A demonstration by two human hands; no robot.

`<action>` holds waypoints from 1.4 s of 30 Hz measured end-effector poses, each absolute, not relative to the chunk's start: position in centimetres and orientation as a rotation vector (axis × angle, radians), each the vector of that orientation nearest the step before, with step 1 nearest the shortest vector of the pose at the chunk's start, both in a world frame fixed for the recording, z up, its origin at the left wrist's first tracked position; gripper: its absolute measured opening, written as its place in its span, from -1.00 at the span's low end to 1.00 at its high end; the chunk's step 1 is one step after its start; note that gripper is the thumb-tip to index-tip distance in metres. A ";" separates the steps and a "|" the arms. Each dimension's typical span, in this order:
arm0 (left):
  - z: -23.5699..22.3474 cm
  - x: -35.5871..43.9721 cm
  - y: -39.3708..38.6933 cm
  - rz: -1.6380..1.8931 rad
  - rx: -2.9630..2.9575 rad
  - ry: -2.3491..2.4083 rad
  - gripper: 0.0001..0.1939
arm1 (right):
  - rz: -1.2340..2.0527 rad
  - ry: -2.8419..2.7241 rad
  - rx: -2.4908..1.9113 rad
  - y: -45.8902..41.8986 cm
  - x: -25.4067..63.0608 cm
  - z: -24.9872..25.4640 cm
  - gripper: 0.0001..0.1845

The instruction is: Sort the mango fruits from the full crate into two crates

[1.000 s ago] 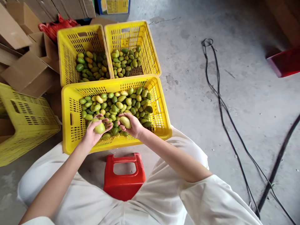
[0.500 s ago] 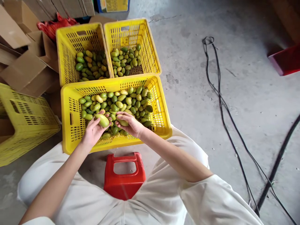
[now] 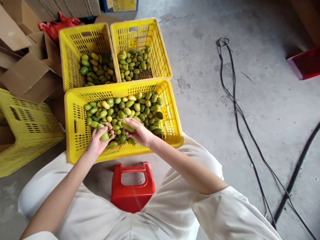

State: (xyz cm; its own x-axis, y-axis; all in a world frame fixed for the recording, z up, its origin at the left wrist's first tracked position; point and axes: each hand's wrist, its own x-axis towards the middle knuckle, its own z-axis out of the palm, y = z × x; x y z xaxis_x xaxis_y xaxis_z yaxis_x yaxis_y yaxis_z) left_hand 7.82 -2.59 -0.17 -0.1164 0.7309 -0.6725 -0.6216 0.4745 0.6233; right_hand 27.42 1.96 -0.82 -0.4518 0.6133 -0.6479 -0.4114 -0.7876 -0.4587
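Over the front yellow crate (image 3: 120, 87), my left hand (image 3: 95, 143) has its fingers closed round a green mango (image 3: 104, 134), which stands nearly on end. My right hand (image 3: 140, 134), to the right of it, grips another green mango (image 3: 128, 126) between thumb and fingers; part of that fruit is covered by the hand. Below both hands, several small oval mangoes (image 3: 130, 104), green to yellow, fill the bottom of the crate. The two hands are a little apart.
Behind stand a left yellow crate (image 3: 65, 56) and a right yellow crate (image 3: 161, 50), both with mangoes. Another yellow crate (image 3: 37, 130) and cardboard boxes (image 3: 27, 73) are at left. A red plastic stool (image 3: 132, 198) is between my legs; black cables (image 3: 235, 100) cross the floor at right.
The mango in my left hand has turned from lying sideways to nearly upright and shifted slightly left. The right hand's mango has moved slightly left and up, showing more of its side.
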 end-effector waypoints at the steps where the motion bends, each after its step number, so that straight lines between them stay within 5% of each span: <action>1: -0.2 7.8 -2.7 1.131 0.132 1.218 -0.63 | 2.227 -0.323 -1.124 1.9 27.4 -0.8 -0.65; 7: -0.2 7.5 -2.7 1.086 0.239 1.087 -0.66 | 2.294 -0.323 -1.122 1.9 27.6 -0.5 -0.79; 11: -0.2 7.5 -2.5 1.150 0.115 1.099 -0.81 | 2.267 -0.287 -1.155 2.2 27.7 -0.2 -0.71; 15: -0.9 7.6 -2.6 1.125 0.118 1.142 -0.52 | 2.230 -0.203 -1.109 2.4 27.8 0.0 -0.83; 22: -2.9 7.1 -2.9 1.161 0.205 1.230 -0.62 | 2.194 -0.075 -1.118 2.6 27.8 0.1 -0.79; 33: -1.5 7.8 -2.6 1.079 0.168 1.255 -0.51 | 2.163 -0.042 -1.131 2.4 27.7 -1.2 -0.78; 36: -1.4 7.6 -2.5 1.061 0.165 1.260 -0.60 | 2.116 -0.163 -1.199 2.1 27.5 -1.7 -0.65; 42: -1.3 7.3 -2.2 1.066 0.067 1.237 -0.71 | 2.130 -0.336 -1.257 2.0 27.3 -2.3 -0.78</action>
